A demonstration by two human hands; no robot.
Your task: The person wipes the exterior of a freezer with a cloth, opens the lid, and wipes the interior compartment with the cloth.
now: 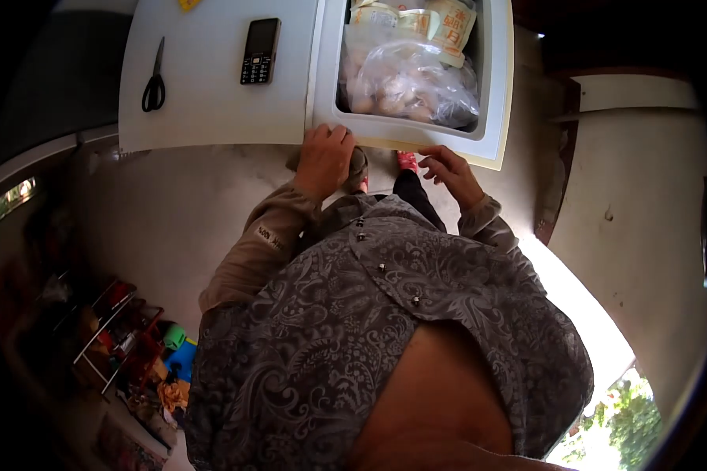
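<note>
My left hand is at the front edge of a white chest freezer, its fingers curled over the rim near the middle seam. Close to the same edge, further right, my right hand has bent fingers held apart, with nothing seen in them. Inside the open half of the freezer lies a clear plastic bag with pale rounded pieces in it; their kind cannot be made out. Behind it are printed food packets.
On the white lid to the left lie a black keypad phone and black-handled scissors. A pale door or panel stands at the right. A cluttered rack is on the floor at lower left.
</note>
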